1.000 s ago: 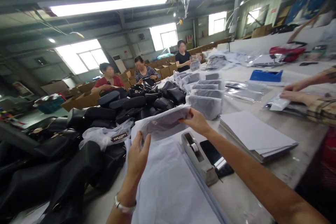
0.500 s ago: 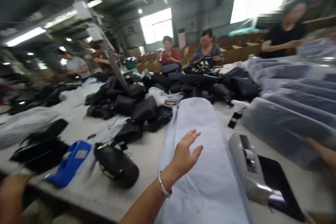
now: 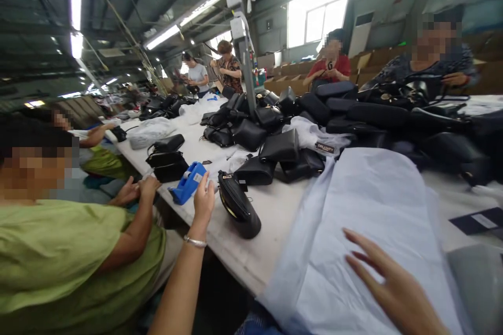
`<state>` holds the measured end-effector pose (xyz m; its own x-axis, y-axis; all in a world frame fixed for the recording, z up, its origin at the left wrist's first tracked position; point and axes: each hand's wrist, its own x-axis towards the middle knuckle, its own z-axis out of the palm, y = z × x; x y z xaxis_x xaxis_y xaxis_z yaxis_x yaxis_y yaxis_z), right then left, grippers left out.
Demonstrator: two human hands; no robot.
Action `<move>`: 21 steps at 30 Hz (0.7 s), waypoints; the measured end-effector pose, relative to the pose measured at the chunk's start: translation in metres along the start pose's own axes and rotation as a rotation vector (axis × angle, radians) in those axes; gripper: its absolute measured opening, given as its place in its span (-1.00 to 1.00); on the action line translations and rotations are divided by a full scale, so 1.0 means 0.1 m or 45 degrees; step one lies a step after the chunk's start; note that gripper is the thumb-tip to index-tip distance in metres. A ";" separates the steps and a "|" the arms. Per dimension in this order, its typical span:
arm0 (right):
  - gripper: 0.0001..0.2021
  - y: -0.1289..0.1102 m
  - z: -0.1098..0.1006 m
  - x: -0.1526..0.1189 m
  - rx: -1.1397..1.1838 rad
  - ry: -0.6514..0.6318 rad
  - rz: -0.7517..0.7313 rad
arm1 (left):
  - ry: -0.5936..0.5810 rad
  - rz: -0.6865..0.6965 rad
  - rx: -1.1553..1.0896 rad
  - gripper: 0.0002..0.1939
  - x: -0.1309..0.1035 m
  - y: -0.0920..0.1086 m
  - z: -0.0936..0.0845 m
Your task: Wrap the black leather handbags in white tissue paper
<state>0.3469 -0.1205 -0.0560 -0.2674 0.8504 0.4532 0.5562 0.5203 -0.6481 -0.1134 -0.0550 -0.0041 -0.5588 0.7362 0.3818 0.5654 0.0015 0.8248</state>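
Observation:
My left hand [image 3: 204,200], with a silver bangle on its wrist, is at the right end of a blue tape dispenser [image 3: 189,183], its fingers raised and apart; whether it touches the dispenser I cannot tell. A black bag [image 3: 238,207] with a gold zip lies just right of it on the white table [image 3: 271,209]. My right hand [image 3: 387,277] is spread over the long stack of pale plastic bags [image 3: 369,193], with nothing in its fingers.
Black bags [image 3: 281,146] are heaped across the table's middle. A person in green [image 3: 78,241] sits close at the left, hands near the table edge. Several people work behind the heap. A grey device [image 3: 477,282] stands at the right edge.
The view has swung left. My left hand has moved from over the pale bags to the blue dispenser. My right hand now shows over the pale bags.

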 end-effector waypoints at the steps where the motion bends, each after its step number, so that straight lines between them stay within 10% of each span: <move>1: -0.45 -0.14 0.30 0.11 0.058 -0.081 -0.007 | -0.036 -0.024 -0.002 -0.46 0.10 -0.13 0.02; 6: -0.20 -0.76 1.55 0.71 0.282 -0.393 -0.027 | -0.265 -0.045 -0.042 -0.41 0.31 -0.35 0.16; 10: -0.05 -0.97 2.05 1.03 0.417 -0.373 0.048 | -0.398 -0.010 -0.070 -0.40 0.29 -0.33 0.12; 21: -0.63 -0.60 1.76 1.25 0.745 -0.230 0.212 | -0.577 0.035 -0.253 -0.25 0.27 -0.34 -0.02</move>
<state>0.1411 -0.0318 -0.0683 -0.3716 0.8968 0.2402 0.0930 0.2934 -0.9515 -0.1490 -0.0367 -0.0210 -0.2006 0.9543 0.2213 0.4251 -0.1187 0.8973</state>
